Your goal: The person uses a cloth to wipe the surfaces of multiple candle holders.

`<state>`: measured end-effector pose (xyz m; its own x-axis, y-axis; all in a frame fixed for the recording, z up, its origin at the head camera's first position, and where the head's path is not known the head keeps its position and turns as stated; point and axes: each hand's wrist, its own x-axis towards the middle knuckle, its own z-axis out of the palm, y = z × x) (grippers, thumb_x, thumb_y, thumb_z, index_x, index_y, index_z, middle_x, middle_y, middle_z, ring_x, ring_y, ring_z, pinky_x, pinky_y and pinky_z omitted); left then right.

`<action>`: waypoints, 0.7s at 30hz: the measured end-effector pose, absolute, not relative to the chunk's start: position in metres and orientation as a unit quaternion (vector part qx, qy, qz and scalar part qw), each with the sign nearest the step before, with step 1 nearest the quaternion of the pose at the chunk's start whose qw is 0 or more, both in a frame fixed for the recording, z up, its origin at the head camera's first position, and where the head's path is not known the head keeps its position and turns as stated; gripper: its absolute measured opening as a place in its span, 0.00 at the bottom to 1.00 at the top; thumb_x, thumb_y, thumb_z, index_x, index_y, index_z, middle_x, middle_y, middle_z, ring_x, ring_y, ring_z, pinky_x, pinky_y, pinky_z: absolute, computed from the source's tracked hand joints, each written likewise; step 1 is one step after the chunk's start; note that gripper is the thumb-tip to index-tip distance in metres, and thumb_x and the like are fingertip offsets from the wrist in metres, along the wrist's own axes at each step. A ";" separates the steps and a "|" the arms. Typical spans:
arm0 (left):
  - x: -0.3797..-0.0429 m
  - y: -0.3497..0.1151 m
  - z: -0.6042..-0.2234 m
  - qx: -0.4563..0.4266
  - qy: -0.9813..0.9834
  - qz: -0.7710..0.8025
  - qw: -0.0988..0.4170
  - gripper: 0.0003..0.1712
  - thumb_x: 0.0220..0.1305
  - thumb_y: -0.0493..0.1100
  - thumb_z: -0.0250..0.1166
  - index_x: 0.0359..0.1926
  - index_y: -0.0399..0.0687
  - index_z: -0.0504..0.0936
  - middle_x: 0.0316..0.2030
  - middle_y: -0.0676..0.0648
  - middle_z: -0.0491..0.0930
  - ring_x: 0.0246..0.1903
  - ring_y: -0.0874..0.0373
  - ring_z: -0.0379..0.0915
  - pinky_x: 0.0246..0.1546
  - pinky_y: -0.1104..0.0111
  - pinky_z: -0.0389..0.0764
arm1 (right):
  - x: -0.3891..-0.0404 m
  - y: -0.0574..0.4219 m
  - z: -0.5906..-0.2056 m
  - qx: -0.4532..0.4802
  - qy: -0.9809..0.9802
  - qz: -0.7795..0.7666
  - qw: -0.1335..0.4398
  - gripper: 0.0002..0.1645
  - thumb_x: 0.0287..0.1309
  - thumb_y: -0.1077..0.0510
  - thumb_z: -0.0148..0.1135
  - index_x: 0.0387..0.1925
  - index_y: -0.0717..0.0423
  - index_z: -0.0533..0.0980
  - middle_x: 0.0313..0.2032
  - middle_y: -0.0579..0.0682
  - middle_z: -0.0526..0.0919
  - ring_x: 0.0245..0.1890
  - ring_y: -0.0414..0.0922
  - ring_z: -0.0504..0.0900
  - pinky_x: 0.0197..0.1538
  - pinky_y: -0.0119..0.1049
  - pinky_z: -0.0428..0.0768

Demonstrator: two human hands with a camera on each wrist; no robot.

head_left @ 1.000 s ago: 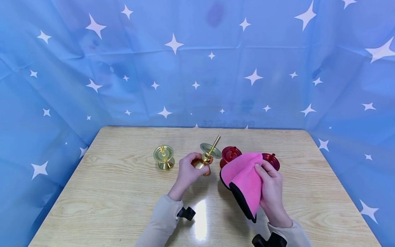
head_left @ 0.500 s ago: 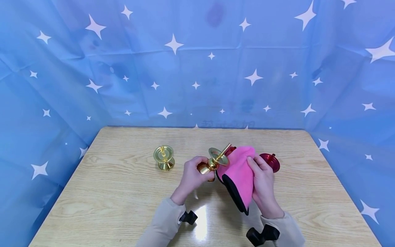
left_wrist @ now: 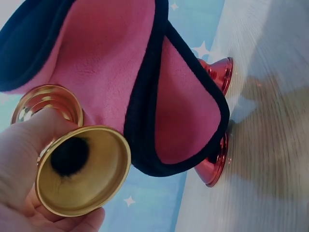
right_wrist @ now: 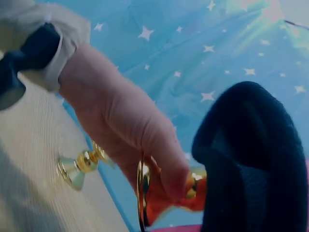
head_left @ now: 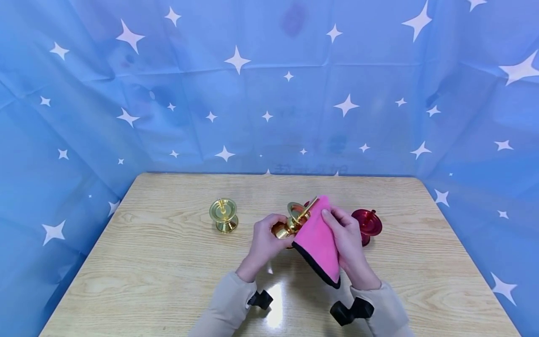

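My left hand grips a gold candle holder round its stem and base, lifted and tilted to the right. Its hollow base faces the left wrist camera. In the head view my right hand pinches a pink cloth with a black edge between thumb and fingers. The cloth lies against the right side of the holder's dish and spike, covering part of them. In the right wrist view the cloth's dark edge hides part of the gold holder, and the right hand cannot be seen there.
Another gold candle holder stands upright on the wooden table to the left. One red candle holder stands to the right; a second red one is mostly hidden behind the cloth. A blue starry curtain surrounds the table.
My left hand has moved slightly right, tilting the gold candle holder further over. My right hand has brought the pink cloth leftward, up against the holder's dish. The right red holder shows more now.
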<state>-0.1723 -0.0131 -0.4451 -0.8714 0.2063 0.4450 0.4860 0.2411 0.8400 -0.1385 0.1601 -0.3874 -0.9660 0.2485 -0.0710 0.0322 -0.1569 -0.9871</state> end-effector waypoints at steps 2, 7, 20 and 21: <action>-0.172 -0.012 -0.446 -0.226 -0.780 -0.567 0.137 0.16 0.36 0.30 0.74 0.31 0.36 0.80 0.32 0.43 0.82 0.32 0.53 0.77 0.35 0.69 0.79 | -0.141 0.161 -0.388 -0.089 -0.690 0.715 0.068 0.13 0.62 0.57 0.58 0.47 0.54 0.79 0.33 0.40 0.80 0.33 0.35 0.76 0.34 0.27 0.75; -0.172 -0.011 -0.446 -0.235 -0.783 -0.550 0.174 0.16 0.36 0.33 0.74 0.31 0.35 0.80 0.31 0.43 0.82 0.32 0.52 0.77 0.34 0.69 0.79 | -0.145 0.164 -0.389 -0.025 -0.778 0.623 0.074 0.19 0.59 0.58 0.61 0.50 0.63 0.77 0.36 0.48 0.80 0.29 0.37 0.75 0.30 0.29 0.75; -0.164 -0.007 -0.444 -0.253 -0.801 -0.492 0.230 0.20 0.34 0.41 0.78 0.30 0.36 0.80 0.30 0.44 0.82 0.32 0.53 0.76 0.35 0.68 0.78 | -0.150 0.157 -0.399 -0.051 -0.774 0.615 0.143 0.12 0.50 0.58 0.70 0.36 0.62 0.82 0.26 0.42 0.79 0.21 0.36 0.71 0.20 0.27 0.71; -0.164 -0.007 -0.444 -0.252 -0.801 -0.492 0.228 0.20 0.34 0.41 0.78 0.30 0.36 0.80 0.30 0.44 0.82 0.32 0.53 0.76 0.35 0.68 0.78 | -0.150 0.158 -0.400 -0.056 -0.771 0.618 0.143 0.13 0.50 0.58 0.70 0.36 0.62 0.82 0.26 0.41 0.80 0.20 0.36 0.71 0.20 0.27 0.71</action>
